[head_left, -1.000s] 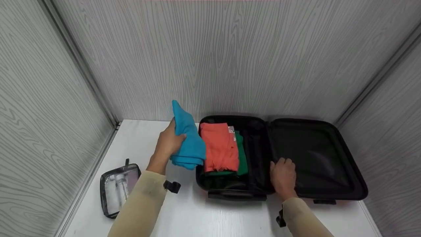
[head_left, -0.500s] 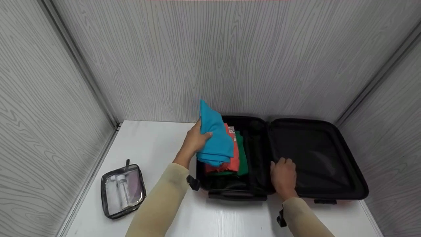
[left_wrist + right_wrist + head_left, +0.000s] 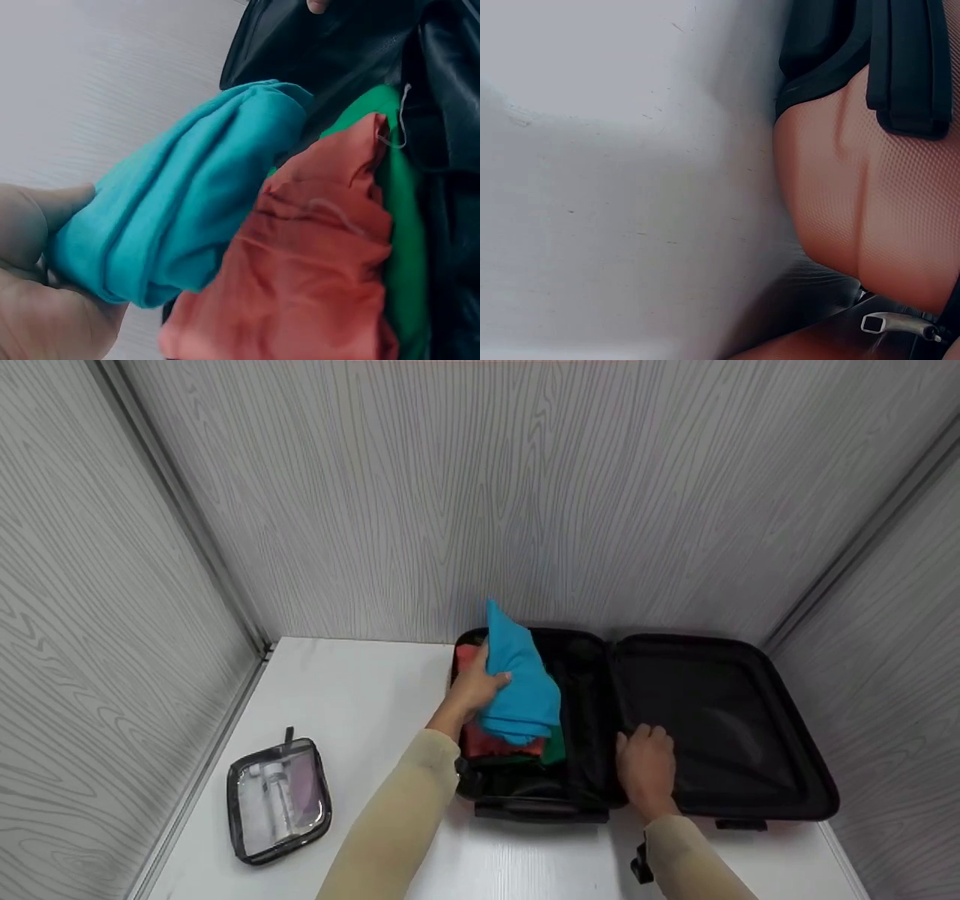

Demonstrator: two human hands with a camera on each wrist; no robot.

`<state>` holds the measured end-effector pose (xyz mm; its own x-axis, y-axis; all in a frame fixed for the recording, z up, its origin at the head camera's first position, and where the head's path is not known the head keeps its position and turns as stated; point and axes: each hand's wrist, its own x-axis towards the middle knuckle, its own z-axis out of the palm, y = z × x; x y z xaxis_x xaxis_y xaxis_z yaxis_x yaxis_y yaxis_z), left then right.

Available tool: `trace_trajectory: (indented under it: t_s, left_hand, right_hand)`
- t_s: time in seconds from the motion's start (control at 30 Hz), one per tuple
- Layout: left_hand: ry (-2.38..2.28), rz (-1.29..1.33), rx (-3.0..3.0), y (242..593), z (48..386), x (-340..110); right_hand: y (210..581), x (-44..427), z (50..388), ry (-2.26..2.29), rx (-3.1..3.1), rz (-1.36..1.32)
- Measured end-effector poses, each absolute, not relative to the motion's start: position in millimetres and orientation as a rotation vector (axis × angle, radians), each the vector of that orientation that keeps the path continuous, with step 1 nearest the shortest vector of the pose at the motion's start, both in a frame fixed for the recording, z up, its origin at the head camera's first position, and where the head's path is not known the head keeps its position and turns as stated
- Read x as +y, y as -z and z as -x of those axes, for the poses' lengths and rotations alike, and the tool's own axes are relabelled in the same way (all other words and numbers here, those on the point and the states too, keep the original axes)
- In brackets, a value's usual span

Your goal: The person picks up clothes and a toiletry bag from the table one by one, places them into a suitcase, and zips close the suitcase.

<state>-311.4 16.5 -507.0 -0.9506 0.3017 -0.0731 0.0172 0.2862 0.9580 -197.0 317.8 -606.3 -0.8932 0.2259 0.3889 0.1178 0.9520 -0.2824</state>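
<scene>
Head view: left of the centre, the left hand (image 3: 472, 686) grasps a folded blue cloth (image 3: 523, 690), thumb on its face and one corner pointing up. The cloth is tilted, over the left half of an open black-lined suitcase (image 3: 712, 720), in front of red cloth (image 3: 484, 741) and green cloth (image 3: 553, 746). Whether blue touches red cannot be told. The right hand (image 3: 646, 765), right of centre and low, lies with bent fingers where the suitcase's halves meet; I cannot tell whether it grips the edge.

At lower left, well apart from the suitcase, a clear pouch (image 3: 235, 810) with dark edging lies on the white table (image 3: 367, 690), a bottle (image 3: 281, 802) inside. Grained grey walls (image 3: 525, 495) fill the upper frame.

Left wrist view: the blue cloth's layered folds run from the hand at lower left to upper centre. Red cloth lies on green cloth at lower right.

Right wrist view: the suitcase's coral shell (image 3: 862, 195) and a black handle (image 3: 911, 67) fill the right side; a metal zip pull (image 3: 900, 324) shows at lower right.
</scene>
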Motion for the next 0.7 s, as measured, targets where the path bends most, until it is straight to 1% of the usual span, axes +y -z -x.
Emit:
trace_trajectory:
  t_s: [0.23, 0.4, 0.47, 0.7]
  left_hand:
    - [-1.789, -0.270, 2.197, 528, 313, 19]
    - [-1.565, -0.006, 2.475, 549, 315, 13]
    - [-1.465, 0.062, 2.546, 553, 315, 11]
    - [-1.286, 0.014, 2.740, 555, 306, 8]
  right_hand:
    - [607, 317, 198, -0.373, -2.641, 0.237]
    - [609, 314, 199, -0.366, -2.638, 0.226]
    - [609, 313, 200, -0.366, -2.644, 0.229]
    - [605, 312, 203, -0.372, -2.663, 0.233]
